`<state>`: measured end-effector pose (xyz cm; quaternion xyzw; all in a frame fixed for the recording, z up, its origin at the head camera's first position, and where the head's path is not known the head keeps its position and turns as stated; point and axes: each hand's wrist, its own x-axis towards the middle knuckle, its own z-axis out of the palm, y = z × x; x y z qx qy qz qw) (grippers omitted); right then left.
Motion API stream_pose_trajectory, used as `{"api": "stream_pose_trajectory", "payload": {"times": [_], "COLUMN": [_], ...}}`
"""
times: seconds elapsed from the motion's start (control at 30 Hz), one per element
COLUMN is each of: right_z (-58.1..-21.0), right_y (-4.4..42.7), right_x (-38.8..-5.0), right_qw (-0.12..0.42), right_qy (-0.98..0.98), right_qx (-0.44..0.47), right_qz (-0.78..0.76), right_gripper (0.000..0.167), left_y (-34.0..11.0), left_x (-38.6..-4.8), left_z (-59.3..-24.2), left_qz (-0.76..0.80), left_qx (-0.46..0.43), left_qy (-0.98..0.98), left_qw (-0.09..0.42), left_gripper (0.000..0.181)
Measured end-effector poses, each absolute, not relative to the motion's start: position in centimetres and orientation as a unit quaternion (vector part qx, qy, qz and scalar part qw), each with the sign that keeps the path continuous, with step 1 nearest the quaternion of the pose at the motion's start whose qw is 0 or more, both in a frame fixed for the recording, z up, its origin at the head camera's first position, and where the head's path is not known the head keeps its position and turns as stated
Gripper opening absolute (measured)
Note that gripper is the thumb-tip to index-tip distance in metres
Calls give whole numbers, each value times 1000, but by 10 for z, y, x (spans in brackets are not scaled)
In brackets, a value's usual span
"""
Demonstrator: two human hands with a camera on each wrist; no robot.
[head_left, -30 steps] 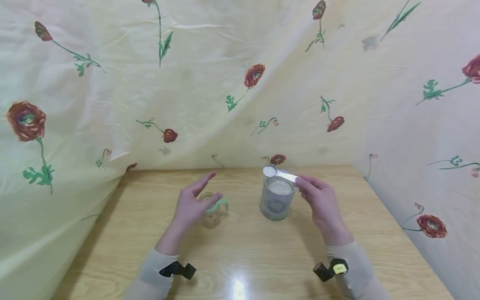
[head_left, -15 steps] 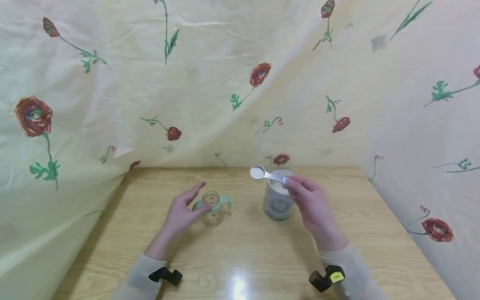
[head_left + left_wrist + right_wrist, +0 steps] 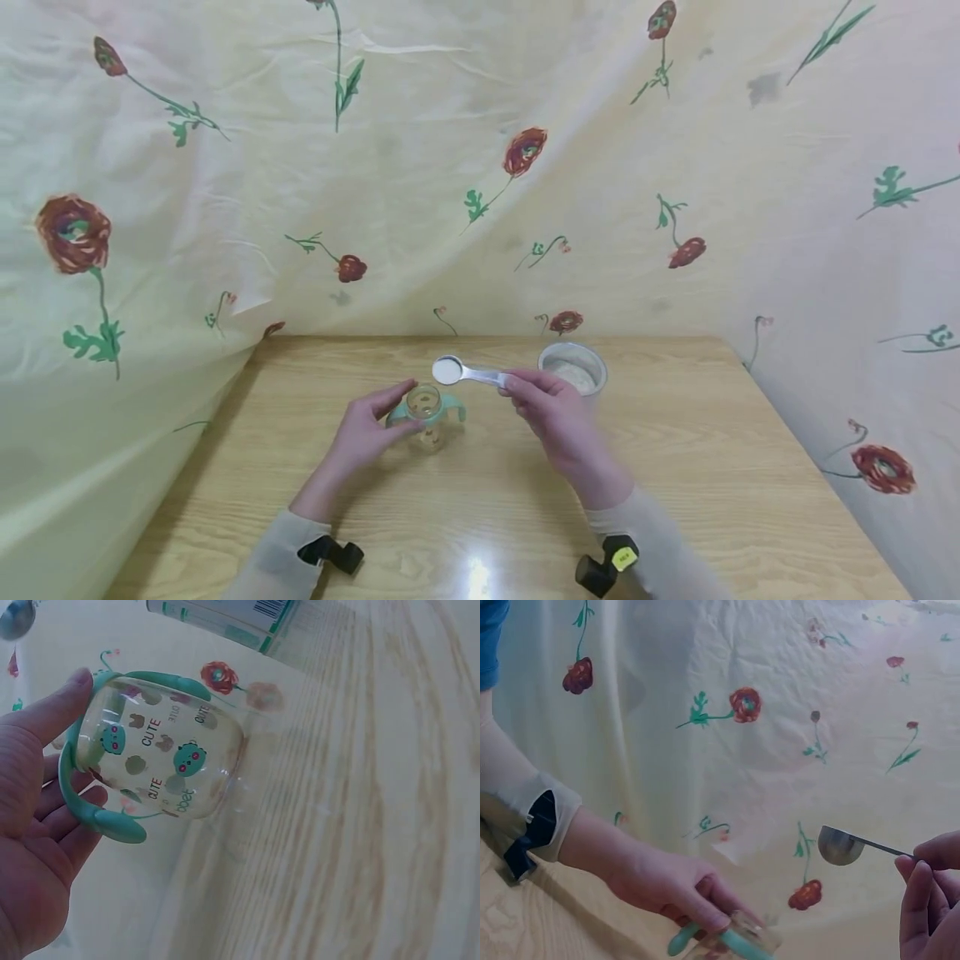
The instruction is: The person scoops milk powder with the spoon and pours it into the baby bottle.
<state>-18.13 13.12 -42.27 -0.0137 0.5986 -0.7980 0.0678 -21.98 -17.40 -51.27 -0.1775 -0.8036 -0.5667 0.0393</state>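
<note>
My left hand [image 3: 362,432] grips a clear baby bottle [image 3: 169,746] by its neck and mint-green two-handled collar, thumb on the near side and fingers behind. The bottle has an open top, printed cartoon faces and the word CUTE, and stands upright on the table. Between thumb and fingers, my right hand [image 3: 562,429] pinches the handle end of a metal measuring spoon [image 3: 448,370]. White powder fills its bowl, which hovers level just above and slightly right of the bottle's mouth. An open tin [image 3: 551,354] of white powder stands behind my right hand, its lower part hidden.
The wooden table [image 3: 480,492] ends at a flowered cloth [image 3: 405,183] hanging behind it and along both sides. A bright reflection lies on the table's near part. Each wrist carries a small black camera.
My right hand has carried the powder-filled measuring spoon left from over the tin to beside the bottle's mouth. My left hand has lowered and closed round the bottle's collar.
</note>
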Motion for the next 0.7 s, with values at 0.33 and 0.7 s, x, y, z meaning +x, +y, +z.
{"api": "stream_pose_trajectory", "payload": {"times": [0.33, 0.7], "right_z": [-449, -465], "right_y": [123, 109], "right_x": [-190, -197], "right_qw": [75, 78], "right_qy": [613, 609], "right_qx": [5, 4], "right_qz": [-786, -789], "right_gripper": [15, 10], "left_y": [-164, -170], "left_x": [-227, -220], "left_z": [-519, -516], "left_qz": [-573, -562], "left_qx": [-165, -151], "left_qy": [-803, -813], "left_qw": [13, 17], "left_gripper": [77, 72]}}
